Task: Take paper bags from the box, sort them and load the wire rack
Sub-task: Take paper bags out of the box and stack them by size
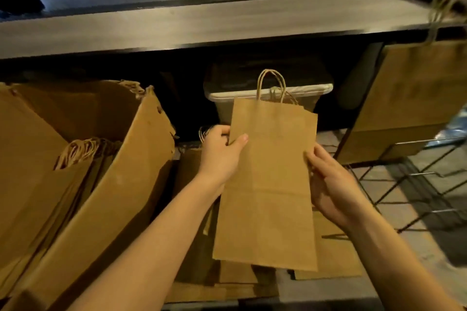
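I hold a thin stack of flat brown paper bags (270, 174) upright in the middle of the view, twisted handles pointing up. My left hand (222, 151) grips the stack's left edge, thumb on the front. My right hand (331, 184) holds the right edge. A torn cardboard box (121, 179) at the left is packed with more handled bags (80, 151). The black wire rack (417, 184) stands at the right with a large bag (409, 98) leaning in its back.
More flat bags (333, 257) lie on the floor under the held stack. A wooden counter shelf (202, 25) runs across above. A lidded plastic bin (267, 93) sits beneath it, behind the bags. Another bag's handles (444, 0) hang at the top right.
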Available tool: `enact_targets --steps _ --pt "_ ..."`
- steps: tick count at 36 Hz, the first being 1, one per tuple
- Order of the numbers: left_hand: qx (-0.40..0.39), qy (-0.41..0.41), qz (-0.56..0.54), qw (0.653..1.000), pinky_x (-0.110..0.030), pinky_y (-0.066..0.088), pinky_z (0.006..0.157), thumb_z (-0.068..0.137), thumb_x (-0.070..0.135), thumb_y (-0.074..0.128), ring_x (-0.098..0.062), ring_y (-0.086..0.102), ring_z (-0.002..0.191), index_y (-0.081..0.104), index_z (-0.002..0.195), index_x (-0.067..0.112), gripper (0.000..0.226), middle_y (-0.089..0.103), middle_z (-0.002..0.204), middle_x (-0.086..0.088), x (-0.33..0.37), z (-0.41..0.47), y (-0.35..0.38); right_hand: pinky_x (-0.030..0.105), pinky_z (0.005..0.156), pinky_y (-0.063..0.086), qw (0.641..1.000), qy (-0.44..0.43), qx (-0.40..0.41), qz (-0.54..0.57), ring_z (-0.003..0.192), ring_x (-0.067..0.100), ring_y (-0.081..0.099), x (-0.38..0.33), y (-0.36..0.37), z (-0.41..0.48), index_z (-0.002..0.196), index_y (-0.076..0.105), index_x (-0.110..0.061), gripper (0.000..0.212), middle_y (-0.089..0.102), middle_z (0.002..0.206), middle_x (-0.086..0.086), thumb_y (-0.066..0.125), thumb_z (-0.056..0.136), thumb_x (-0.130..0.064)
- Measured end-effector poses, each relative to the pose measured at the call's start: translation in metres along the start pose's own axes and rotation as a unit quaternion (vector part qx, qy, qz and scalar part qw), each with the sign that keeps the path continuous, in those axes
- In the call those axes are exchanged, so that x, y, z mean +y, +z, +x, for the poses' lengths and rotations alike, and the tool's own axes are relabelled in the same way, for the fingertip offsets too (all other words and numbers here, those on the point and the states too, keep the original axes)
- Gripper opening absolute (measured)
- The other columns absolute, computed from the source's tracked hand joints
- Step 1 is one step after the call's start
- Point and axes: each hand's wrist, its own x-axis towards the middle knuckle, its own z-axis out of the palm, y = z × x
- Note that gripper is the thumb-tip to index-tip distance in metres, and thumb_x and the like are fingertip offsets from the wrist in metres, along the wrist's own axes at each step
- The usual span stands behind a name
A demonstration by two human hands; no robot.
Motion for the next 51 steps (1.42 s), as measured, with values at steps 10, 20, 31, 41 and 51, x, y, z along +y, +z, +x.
enact_targets --steps 10,20,31,41,51 --pt "-0.017 -0.053 0.044 0.997 -0.046 0.053 0.088 0.094 0.025 0.055 -0.018 0.065 0.096 0.058 0.108 0.02 0.016 0.069 0.101 -0.002 -0.049 -0.002 0.015 0.029 0.062 0.053 0.978 -0.005 0.102 -0.183 0.074 0.013 0.069 0.036 -0.055 -0.01 0.117 0.053 -0.036 0.025 0.072 0.085 -0.002 0.042 0.1 -0.021" --pt "-0.019 -0.122 0.015 0.992 -0.043 0.049 0.094 0.094 0.03 0.054 -0.02 0.056 0.109 0.048 0.095 0.046 0.017 0.053 0.129 -0.004 -0.064 -0.003 0.035 0.03 0.064 0.059 0.906 -0.09 0.233 -0.342 0.076 0.01 0.068 0.035 -0.095 0.016 0.112 0.053 -0.035 0.023 0.069 0.091 0.001 0.045 0.099 -0.018" --pt "-0.002 -0.214 -0.083 0.973 -0.039 0.049 0.09 0.098 0.017 0.047 -0.02 0.056 0.109 0.051 0.12 0.033 0.027 0.056 0.125 -0.003 -0.077 -0.001 0.039 0.037 0.112 0.026 0.776 -0.074 0.242 -0.577 0.138 0.024 0.033 0.069 -0.105 0.013 0.119 0.064 -0.014 0.029 0.05 0.139 0.008 0.047 0.098 -0.025" --pt "-0.035 -0.258 -0.117 0.958 -0.03 0.047 0.077 0.101 0.01 0.039 -0.019 0.055 0.109 0.045 0.133 0.028 0.037 0.055 0.126 -0.004 -0.086 -0.024 0.059 0.025 0.064 0.048 0.909 -0.068 0.072 -0.404 0.075 0.01 0.063 0.064 -0.095 -0.03 0.096 0.064 -0.02 0.038 0.067 0.086 -0.005 0.032 0.096 -0.042" --pt "-0.21 -0.186 0.069 0.957 -0.03 0.044 0.073 0.101 0.03 0.039 -0.012 0.051 0.081 0.011 0.148 0.04 0.056 0.052 0.111 0.015 -0.086 -0.045 0.079 0.05 0.062 0.052 0.889 -0.023 0.17 -0.425 0.07 0.033 0.065 0.053 -0.118 -0.026 0.096 0.053 -0.025 0.009 0.069 0.073 0.012 0.058 0.091 -0.018"
